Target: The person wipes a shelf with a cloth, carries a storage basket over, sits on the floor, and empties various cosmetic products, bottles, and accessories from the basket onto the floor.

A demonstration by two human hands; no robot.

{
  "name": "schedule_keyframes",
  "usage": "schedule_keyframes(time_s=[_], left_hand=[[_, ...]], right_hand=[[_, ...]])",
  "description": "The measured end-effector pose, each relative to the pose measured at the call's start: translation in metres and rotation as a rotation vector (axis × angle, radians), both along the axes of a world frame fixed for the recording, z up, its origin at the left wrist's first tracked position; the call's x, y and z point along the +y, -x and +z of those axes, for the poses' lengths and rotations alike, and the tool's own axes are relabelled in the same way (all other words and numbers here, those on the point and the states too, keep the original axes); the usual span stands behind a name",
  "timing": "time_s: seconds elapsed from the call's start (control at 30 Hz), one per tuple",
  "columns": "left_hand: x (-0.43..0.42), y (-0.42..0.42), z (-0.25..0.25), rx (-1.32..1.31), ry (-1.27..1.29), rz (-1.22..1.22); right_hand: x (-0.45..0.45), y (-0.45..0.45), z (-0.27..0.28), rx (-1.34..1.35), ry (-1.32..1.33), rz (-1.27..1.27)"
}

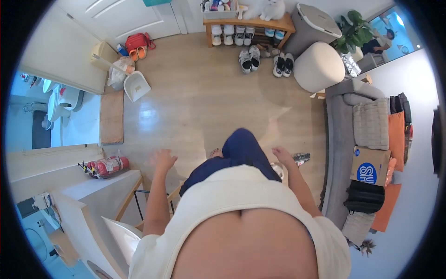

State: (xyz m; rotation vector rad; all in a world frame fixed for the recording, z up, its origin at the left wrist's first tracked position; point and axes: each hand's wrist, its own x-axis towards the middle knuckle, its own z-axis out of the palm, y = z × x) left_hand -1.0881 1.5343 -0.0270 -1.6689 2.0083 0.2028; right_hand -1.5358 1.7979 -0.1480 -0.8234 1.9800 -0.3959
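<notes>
My left hand is held out over the floor at the left of my body, slightly blurred, with its fingers apart and nothing in them. On the other side my right hand hangs in the air with its fingers curled in; no object shows in it. Below that hand, close to my forearm, is a shiny pale object, partly hidden. A dark, glossy item lies on the floor just right of the right hand. My bent knee in dark blue trousers comes forward between both hands.
A grey sofa with a cardboard box lines the right. Ahead are a shoe bench with a white cat, shoes and a round pouf. At left are a dustpan, a mat and red fire extinguishers.
</notes>
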Motion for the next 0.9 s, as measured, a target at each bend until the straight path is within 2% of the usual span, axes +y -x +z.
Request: schedule_keyframes(time_s=[0.03, 0.07, 0.13, 0.2, 0.27, 0.33, 0.4, 0.5, 0.53, 0.57, 0.6, 0.67, 0.7, 0.77, 0.83, 0.9], left_hand=[[-0.019, -0.006, -0.056, 0.403, -0.313, 0.143], [-0.034, -0.011, -0.087, 0.809, -0.611, 0.303], [-0.045, 0.021, -0.090, 0.722, -0.673, 0.309], [-0.057, 0.035, -0.123, 0.616, -0.646, 0.103], [-0.068, 0.056, -0.138, 0.602, -0.644, 0.048], [-0.097, 0.088, -0.126, 0.639, -0.865, 0.369], [-0.116, 0.110, -0.134, 0.653, -0.875, 0.453], [-0.168, 0.170, -0.094, 0.498, -0.818, 0.520], [-0.191, 0.184, -0.093, 0.492, -0.823, 0.527], [-0.209, 0.196, -0.091, 0.399, -0.730, 0.277], [-0.225, 0.206, -0.092, 0.306, -0.635, 0.029], [-0.283, 0.201, -0.102, 0.596, -1.008, 0.374], [-0.310, 0.201, -0.101, 0.747, -1.146, 0.549], [-0.371, 0.220, -0.074, 0.795, -1.237, 0.721], [-0.408, 0.234, -0.081, 0.931, -0.955, 0.765], [-0.470, 0.270, -0.077, 0.761, -0.605, 0.424]], right_hand=[[-0.034, -0.009, 0.018, -0.085, -0.061, -0.057], [-0.073, -0.022, 0.044, -0.167, -0.116, -0.109], [-0.134, -0.026, 0.038, -0.227, -0.142, -0.054], [-0.188, -0.015, 0.029, -0.287, -0.158, -0.005], [-0.244, 0.008, 0.010, 0.075, -0.276, 0.460], [-0.290, 0.030, 0.011, 0.142, -0.249, 0.462], [-0.349, 0.065, 0.005, 0.200, -0.222, 0.478], [-0.398, 0.120, -0.011, 0.157, -0.288, 0.462], [-0.411, 0.136, -0.020, 0.022, -0.221, 0.452], [-0.421, 0.148, -0.028, -0.114, -0.158, 0.440], [-0.440, 0.157, -0.024, -0.123, -0.171, 0.445], [-0.495, 0.177, -0.008, -0.178, -0.325, 0.684], [-0.522, 0.186, 0.001, -0.183, -0.339, 0.692], [-0.580, 0.205, 0.009, -0.339, -0.562, 0.631], [-0.614, 0.227, -0.021, -0.277, -0.150, 0.606], [-0.666, 0.254, -0.050, -0.077, -0.068, 0.610]])
